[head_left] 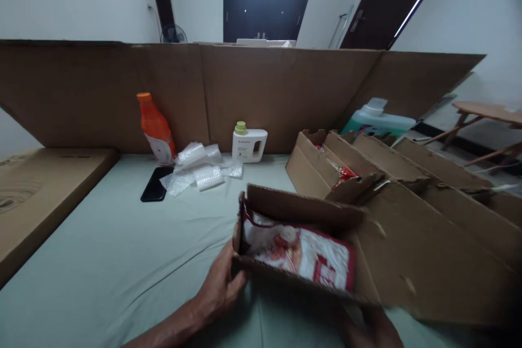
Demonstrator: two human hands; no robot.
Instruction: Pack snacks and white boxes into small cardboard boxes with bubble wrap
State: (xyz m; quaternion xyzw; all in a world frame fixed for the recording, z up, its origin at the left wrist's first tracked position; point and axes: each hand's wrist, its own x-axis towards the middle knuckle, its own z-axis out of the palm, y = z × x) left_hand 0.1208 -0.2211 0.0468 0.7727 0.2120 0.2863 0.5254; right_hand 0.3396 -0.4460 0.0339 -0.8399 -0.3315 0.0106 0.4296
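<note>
Here, near centre: an open cardboard box (302, 239) sits tilted toward the camera on the pale green sheet (101, 250), its long axis running left to right. Inside lies a red-and-white packet (305, 253), flat along that same axis, its print blurred. Left hand (220, 285) is at the box's near-left corner, fingers curled against the wall and gripping it; thumb appears to press the near face. Right hand (373, 329) shows only partly at the bottom edge, under the box's near-right flap; cannot tell whether its fingers are closed or spread, nor whether they touch the cardboard. The packet lies just beyond and right of the left fingers, roughly between the two hands, the left hand being the nearer one in clear view. To the right, a second open carton (326, 166) with long flaps, something red inside. Far left of it: a white jug with green cap (248, 142), crumpled bubble wrap (202, 168), a black phone (155, 184) lying flat, an orange bottle (156, 128) leaning. A cardboard wall (244, 87) stands behind all. A teal-tinted container (377, 119) is far right.
</note>
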